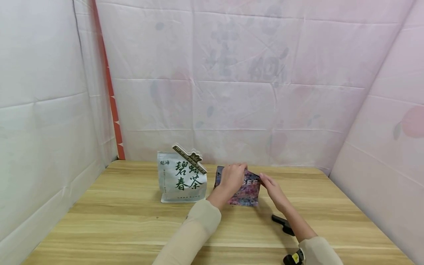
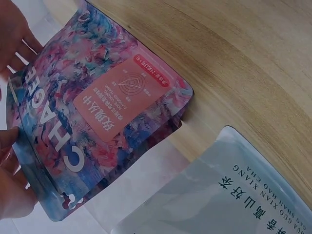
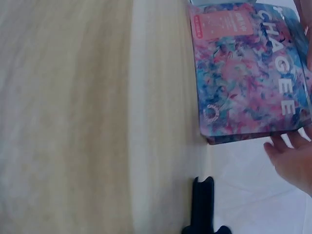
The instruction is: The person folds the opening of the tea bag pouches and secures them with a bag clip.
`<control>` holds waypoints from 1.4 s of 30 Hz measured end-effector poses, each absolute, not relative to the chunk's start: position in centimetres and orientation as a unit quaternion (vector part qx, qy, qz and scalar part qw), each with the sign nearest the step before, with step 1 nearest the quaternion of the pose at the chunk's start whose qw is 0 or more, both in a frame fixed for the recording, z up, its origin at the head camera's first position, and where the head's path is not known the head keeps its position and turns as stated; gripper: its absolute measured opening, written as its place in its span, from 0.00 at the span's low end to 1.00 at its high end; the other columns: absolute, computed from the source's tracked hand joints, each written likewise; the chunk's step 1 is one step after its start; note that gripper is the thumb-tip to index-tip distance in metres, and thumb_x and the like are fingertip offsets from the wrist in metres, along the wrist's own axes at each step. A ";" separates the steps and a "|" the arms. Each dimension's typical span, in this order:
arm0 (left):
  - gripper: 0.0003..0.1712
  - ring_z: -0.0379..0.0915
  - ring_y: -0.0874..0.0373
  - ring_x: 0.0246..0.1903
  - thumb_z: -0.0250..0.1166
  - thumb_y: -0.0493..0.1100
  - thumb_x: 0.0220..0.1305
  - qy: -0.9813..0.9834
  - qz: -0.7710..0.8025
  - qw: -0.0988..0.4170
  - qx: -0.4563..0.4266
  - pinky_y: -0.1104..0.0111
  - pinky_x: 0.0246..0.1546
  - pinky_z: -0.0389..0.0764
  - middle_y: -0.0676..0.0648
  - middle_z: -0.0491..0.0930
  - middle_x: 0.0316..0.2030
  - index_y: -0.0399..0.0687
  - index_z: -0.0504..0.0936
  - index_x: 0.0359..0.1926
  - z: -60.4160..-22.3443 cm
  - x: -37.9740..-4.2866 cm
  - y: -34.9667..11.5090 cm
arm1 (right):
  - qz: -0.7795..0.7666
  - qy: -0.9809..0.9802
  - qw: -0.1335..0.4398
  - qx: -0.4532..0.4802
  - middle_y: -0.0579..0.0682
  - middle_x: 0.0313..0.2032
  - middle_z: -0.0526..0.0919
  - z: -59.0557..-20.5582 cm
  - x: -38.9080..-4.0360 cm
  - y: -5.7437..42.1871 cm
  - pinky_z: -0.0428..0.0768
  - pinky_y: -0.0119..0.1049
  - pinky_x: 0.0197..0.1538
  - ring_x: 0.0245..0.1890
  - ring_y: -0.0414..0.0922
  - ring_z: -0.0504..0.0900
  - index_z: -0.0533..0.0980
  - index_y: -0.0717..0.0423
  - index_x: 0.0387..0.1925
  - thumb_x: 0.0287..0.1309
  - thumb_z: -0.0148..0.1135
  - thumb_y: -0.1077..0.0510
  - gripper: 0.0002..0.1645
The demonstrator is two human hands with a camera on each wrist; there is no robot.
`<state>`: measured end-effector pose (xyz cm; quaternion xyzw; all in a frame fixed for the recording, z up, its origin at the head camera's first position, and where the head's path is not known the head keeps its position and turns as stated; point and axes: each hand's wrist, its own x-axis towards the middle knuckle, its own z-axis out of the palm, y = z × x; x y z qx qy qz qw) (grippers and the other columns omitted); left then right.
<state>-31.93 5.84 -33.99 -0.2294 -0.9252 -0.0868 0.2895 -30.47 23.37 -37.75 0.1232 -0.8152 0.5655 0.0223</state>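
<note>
A colourful pink-and-blue CHAGEE tea pouch (image 1: 243, 191) stands upright on the wooden table. My left hand (image 1: 233, 178) pinches its top edge near the middle, covering part of the lettering. At the pouch's upper right corner, my right hand (image 1: 274, 191) grips the edge, with fingertips (image 3: 280, 141) partly hidden behind it in the right wrist view. To the left stands a pale tea bag (image 1: 182, 187) with green characters. A wide decorative clip (image 1: 189, 159) sits slantwise across that bag's upper right corner.
A black long-handled object (image 1: 283, 223) lies on the table (image 1: 132, 221) beside my right forearm. Near the right sleeve is a black item with a yellow patch (image 1: 294, 257). White patterned cloth (image 1: 232, 92) hangs behind the table and along both sides.
</note>
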 end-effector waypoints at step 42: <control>0.09 0.71 0.66 0.21 0.58 0.55 0.61 -0.930 -0.100 0.279 -0.218 0.70 0.36 0.72 0.62 0.76 0.20 0.62 0.83 0.35 -34.6 -31.9 6.1 | 0.495 -0.846 0.171 0.098 0.57 0.33 0.79 -38.3 -31.5 21.4 0.72 0.31 0.29 0.33 0.47 0.76 0.75 0.69 0.39 0.60 0.56 0.65 0.09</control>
